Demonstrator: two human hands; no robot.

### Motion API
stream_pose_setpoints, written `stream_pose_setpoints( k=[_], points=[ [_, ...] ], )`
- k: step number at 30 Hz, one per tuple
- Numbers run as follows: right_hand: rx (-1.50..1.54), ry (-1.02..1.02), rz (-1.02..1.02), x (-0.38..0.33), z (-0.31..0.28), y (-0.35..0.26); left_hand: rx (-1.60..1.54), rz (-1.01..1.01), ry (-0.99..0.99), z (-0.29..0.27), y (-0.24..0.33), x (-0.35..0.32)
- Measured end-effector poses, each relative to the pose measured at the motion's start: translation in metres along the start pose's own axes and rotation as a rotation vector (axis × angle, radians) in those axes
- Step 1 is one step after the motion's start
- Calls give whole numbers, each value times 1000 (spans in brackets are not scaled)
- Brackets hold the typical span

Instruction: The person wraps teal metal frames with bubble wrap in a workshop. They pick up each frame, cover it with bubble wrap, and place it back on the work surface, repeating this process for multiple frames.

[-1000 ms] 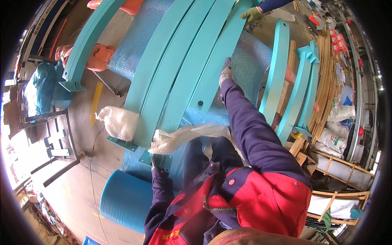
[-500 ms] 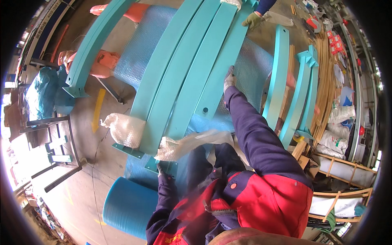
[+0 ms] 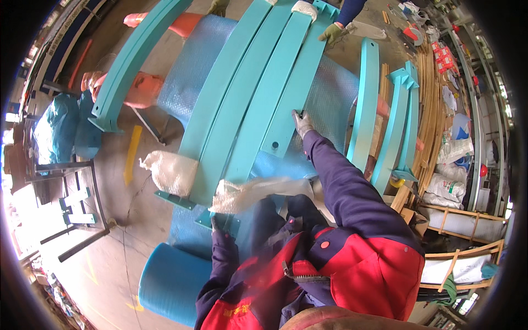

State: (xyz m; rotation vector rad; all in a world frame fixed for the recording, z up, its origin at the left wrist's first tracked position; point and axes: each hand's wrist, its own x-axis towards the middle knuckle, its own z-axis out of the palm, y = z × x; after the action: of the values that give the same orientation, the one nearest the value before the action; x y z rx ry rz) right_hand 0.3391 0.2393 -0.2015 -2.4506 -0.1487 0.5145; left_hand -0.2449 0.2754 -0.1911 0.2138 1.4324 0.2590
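Observation:
Several long teal beams (image 3: 225, 104) lie side by side over blue bubble wrap (image 3: 187, 71). My gloved right hand (image 3: 302, 123) is closed on the right edge of the rightmost beam (image 3: 300, 82), just above the hole near its end. Low at the near end, my left hand (image 3: 218, 225) grips the edge of a beam's end plate (image 3: 231, 224); its fingers are partly hidden. White foam wrap (image 3: 239, 195) covers the beam end beside it, and another wrapped end (image 3: 169, 171) lies to the left. At the far end, a co-worker's gloved hand (image 3: 331, 33) touches the rightmost beam.
A roll of blue wrap (image 3: 170, 283) lies on the floor at my left. Separate teal beams (image 3: 363, 104) stand on the right, another (image 3: 135, 60) on the left. Orange-wrapped supports (image 3: 144, 91) sit below. A dark metal frame (image 3: 99, 192) stands left; timber strips (image 3: 426, 110) line the right.
My right hand has slid along the beam edge toward me and now bends its fingers over it. My left hand stays at the end plate. A second co-worker glove shows at the top.

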Motion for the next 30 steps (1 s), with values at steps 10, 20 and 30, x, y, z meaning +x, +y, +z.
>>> stream_pose_setpoints(
  k=[10,20,30],
  points=[
    [89,-184,-288,-113,-1,10,31,36,-85,2,3,-12],
    [-47,-544,-188,-197,-10,140,203,117,-156,15,8,-47],
    [636,-533,287,-240,-115,239,491,147,-173,40,12,-110]
  ],
)
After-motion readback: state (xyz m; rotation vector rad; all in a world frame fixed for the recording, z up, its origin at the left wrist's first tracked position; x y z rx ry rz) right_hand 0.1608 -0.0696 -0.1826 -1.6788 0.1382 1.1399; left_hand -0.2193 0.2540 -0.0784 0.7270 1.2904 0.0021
